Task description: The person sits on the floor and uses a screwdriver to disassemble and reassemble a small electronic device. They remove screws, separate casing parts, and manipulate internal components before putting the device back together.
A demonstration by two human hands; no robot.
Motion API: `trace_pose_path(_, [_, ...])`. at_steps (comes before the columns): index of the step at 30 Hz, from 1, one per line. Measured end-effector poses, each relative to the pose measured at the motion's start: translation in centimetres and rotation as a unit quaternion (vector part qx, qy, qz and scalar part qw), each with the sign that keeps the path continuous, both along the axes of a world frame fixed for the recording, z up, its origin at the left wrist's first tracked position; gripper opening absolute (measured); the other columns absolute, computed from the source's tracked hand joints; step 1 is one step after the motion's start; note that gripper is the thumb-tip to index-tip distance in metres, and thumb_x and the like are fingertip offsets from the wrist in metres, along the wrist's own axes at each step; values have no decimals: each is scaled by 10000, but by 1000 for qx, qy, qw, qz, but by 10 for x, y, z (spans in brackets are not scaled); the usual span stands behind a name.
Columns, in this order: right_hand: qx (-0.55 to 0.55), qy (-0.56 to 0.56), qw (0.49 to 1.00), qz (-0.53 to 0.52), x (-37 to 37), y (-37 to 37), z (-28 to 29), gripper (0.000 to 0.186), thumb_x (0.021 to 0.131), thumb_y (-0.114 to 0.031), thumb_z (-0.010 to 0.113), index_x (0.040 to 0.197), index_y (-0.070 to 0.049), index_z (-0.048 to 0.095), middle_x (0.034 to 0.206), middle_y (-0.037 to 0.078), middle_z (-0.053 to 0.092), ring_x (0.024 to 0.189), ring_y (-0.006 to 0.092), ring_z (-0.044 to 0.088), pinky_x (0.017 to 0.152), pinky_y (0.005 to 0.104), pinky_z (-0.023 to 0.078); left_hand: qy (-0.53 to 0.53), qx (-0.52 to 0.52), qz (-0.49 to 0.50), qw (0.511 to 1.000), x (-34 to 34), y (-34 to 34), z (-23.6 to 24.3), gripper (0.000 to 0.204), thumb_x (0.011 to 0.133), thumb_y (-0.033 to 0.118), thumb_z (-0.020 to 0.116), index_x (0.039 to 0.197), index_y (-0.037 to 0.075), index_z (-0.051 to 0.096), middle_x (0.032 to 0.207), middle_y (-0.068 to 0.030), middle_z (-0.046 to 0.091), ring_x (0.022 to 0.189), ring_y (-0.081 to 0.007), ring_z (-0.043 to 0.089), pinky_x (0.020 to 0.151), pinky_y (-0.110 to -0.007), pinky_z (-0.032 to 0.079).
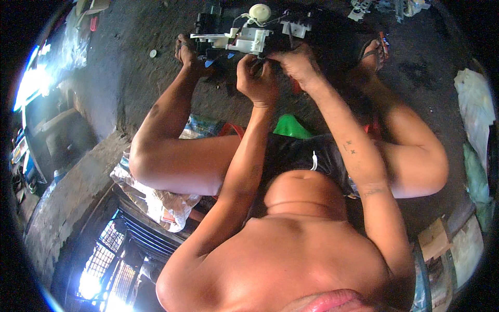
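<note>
In front of me, on the dark floor between my feet, stands a black machine frame (208, 23) with white plastic parts (252, 40) and a round cream disc (259, 12) on top. Thin pale wires run round the disc. At the frame's near edge, my left hand (258, 83) is closed, its fingers bent in a pinch just below the white parts. Close beside it on the right, my right hand (300, 66) is closed too, with thumb and forefinger reaching left toward the left fingertips. Whatever small dark thing lies between the fingers is too hidden to name.
My sandalled feet flank the frame. A small pale round cap (153, 53) lies on the floor at left. Behind my hands is a green plastic thing (291, 127). Broken plastic scraps (397, 8) lie far right, and plastic bags (474, 99) at the right edge.
</note>
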State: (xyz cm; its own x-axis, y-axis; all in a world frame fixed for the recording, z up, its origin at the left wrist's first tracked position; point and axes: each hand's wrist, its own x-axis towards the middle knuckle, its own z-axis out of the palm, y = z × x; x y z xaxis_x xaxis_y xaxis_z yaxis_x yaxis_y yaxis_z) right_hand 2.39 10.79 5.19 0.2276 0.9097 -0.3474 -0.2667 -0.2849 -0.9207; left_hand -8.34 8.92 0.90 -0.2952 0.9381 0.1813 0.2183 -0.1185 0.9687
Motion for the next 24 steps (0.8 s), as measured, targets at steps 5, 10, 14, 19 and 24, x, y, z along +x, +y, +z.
trace_pose_path(5, [-9, -35, 999, 14, -6, 1, -16, 415, 811, -157, 841, 1192, -35, 730, 1058, 73, 764, 928, 184, 690, 852, 369, 551, 21, 28, 12, 999, -2, 0, 1, 351, 852, -24, 735, 1193, -42, 655, 1084, -115, 721, 951, -197, 703, 846, -329, 596])
trace_pose_path(10, [-64, -87, 994, 26, -13, 15, -3, 297, 777, -127, 833, 1040, -35, 731, 839, 54, 730, 674, 128, 651, 569, 311, 499, -33, 25, 16, 999, -11, 4, -7, 341, 873, -24, 750, 1198, -7, 648, 1057, -90, 721, 911, -184, 660, 828, -337, 573])
trace_pose_path(14, [-106, -111, 988, 11, -7, 19, 7, 122, 764, -62, 820, 811, -42, 709, 607, 27, 619, 468, 107, 528, 423, 307, 376, 52, 38, 13, 998, -14, 6, -16, 326, 875, -11, 774, 1179, -13, 659, 1064, -83, 721, 924, -173, 665, 821, -322, 573])
trace_pose_path(19, [-133, -64, 989, -2, -1, 21, 6, 124, 767, -27, 801, 737, -41, 681, 572, 47, 594, 448, 132, 530, 405, 317, 369, 42, 43, -8, 998, -11, 2, -12, 321, 870, -3, 784, 1165, -26, 662, 1072, -81, 719, 920, -170, 663, 816, -314, 574])
trace_pose_path(24, [-170, -66, 982, 49, 4, 23, -6, 112, 798, -9, 761, 848, -43, 666, 584, 32, 570, 446, 131, 515, 397, 307, 353, 42, 46, 6, 998, -6, 3, -16, 304, 862, -2, 790, 1137, -32, 664, 1034, -72, 717, 892, -166, 660, 813, -310, 574])
